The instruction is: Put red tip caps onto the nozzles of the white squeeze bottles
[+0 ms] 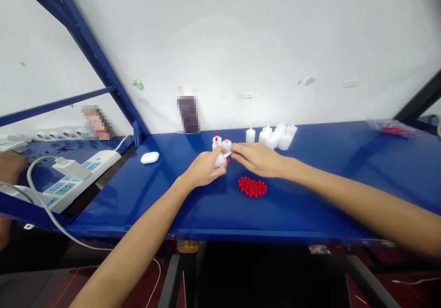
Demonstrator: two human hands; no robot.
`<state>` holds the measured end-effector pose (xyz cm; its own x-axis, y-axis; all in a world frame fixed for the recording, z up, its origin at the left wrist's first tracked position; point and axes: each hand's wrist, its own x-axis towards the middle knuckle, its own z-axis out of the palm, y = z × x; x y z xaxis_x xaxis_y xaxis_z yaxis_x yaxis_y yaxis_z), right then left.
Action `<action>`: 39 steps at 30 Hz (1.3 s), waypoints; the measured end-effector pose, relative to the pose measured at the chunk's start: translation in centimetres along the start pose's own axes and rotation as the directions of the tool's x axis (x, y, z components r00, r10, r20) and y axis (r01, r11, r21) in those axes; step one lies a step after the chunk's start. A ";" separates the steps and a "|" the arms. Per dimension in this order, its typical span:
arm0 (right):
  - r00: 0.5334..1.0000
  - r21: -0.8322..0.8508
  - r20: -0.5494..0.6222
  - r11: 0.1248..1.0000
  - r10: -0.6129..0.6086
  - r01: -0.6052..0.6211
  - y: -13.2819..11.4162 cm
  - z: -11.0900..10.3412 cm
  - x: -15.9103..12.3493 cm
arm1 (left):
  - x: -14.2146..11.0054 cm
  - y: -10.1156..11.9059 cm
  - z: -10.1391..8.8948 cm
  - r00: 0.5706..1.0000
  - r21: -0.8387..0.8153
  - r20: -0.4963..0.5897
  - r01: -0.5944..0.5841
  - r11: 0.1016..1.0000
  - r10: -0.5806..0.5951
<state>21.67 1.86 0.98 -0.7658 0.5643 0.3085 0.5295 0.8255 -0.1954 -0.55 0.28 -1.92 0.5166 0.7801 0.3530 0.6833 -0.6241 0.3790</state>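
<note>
My left hand (206, 167) is closed round a small white bottle (219, 159) lying on its side over the blue shelf (310, 198). My right hand (257, 158) reaches in from the right, its fingertips pinched at the bottle's nozzle; whether a red cap is between them is hidden. A pile of several small red caps (252, 187) lies just in front of my right hand. Two white bottles with red caps (222, 142) stand behind my hands. Several uncapped white bottles (274, 136) stand further right at the back.
A white oval case (149, 157) lies left of my hands. White power strips (77, 172) with a cable sit on the neighbouring shelf at left, beside a blue frame post (103, 71). A clear bag with red pieces (392, 128) lies far right. Another person's hand (10, 166) shows at the left edge.
</note>
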 end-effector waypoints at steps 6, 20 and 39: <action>0.999 -0.100 0.048 0.995 0.022 -0.017 -0.6 0.2 0.4 | 0.1 0.0 0.2 0.999 0.018 0.030 -0.038 0.999 0.038; 0.960 -0.015 0.266 0.996 -0.085 0.093 -1.4 -0.2 -0.6 | 0.2 -0.6 0.0 0.999 0.033 -0.004 0.041 0.999 -0.041; 0.862 0.871 -0.014 0.430 0.506 -0.238 0.7 1.4 2.6 | 0.1 -0.6 -0.2 0.998 -0.003 -0.001 0.064 0.998 -0.064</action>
<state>19.55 3.91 0.38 -0.3873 0.9042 0.1801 0.0922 0.2323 -0.9683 -0.96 0.73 -1.92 0.4712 0.8184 0.3289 0.7133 -0.5729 0.4037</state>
